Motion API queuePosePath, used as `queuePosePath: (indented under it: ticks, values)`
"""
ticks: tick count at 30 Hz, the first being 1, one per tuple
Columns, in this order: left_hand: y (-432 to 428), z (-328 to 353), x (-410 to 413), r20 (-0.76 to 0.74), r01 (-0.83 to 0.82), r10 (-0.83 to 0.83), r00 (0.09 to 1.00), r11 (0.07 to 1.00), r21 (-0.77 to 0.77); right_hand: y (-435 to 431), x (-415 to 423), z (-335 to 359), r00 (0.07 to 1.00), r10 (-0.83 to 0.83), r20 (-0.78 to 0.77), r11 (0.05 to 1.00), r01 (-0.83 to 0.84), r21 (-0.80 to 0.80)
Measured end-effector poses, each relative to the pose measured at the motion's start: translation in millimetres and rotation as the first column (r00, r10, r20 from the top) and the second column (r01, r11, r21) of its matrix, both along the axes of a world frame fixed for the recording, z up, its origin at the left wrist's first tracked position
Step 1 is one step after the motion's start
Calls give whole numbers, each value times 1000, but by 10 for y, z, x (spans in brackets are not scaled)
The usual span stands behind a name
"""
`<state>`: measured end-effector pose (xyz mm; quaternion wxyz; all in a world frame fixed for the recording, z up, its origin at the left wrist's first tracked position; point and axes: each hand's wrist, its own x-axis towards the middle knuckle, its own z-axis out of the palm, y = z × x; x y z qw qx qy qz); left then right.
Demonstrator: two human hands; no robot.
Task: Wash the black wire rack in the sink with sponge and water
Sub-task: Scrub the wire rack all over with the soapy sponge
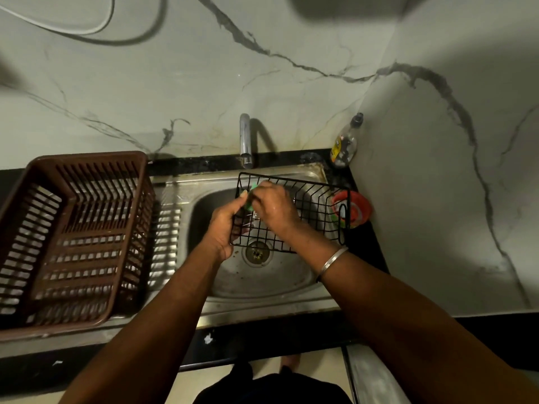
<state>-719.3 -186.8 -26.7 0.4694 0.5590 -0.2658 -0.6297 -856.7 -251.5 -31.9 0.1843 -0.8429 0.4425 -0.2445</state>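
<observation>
The black wire rack (313,207) is held over the steel sink (262,290), below the tap. My left hand (223,225) grips the rack's left end, fingers curled round its wires. My right hand (272,205) reaches into the rack and holds a green sponge (250,204) against the rack's left inner side. Most of the sponge is hidden behind both hands. No water can be seen running from the tap (245,141).
A brown plastic dish basket (73,237) stands on the drainboard left of the sink. A clear soap bottle (345,142) sits in the back right corner. An orange-red round container (357,208) lies by the sink's right rim. The drain (258,253) sits under the rack.
</observation>
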Motion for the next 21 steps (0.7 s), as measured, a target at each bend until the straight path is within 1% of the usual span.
queuePosePath:
  ticks: [1,4,7,9,12,15,18,21]
  values:
    - [8,-3,-9,-6,7,-7,1000,1000,-5,-9,19,0,997,-69,18,998,69,-9]
    - [38,22,-32,-44,7,-8,999,1000,-7,23,91,-11,999,-38,-28,999,37,-24]
    - [36,32,-49,2,18,-18,1000,1000,-23,-2,36,4,995,-101,-8,993,101,-56]
    - [27,37,-64,27,30,-29,999,999,-25,13,55,1,994,-111,-20,991,109,-82]
    - [31,67,-78,35,20,-19,999,1000,-22,55,86,4,986,-163,-45,984,159,-78]
    - [48,39,-83,31,29,-28,999,999,-30,64,85,-25,982,-174,-72,983,169,-69]
    - [66,35,-114,7,1,-1,1000,1000,-21,102,137,-25,971,-233,-52,972,232,-27]
    - [57,51,-141,36,6,-6,999,1000,-11,91,154,-28,958,-284,-38,959,283,-19]
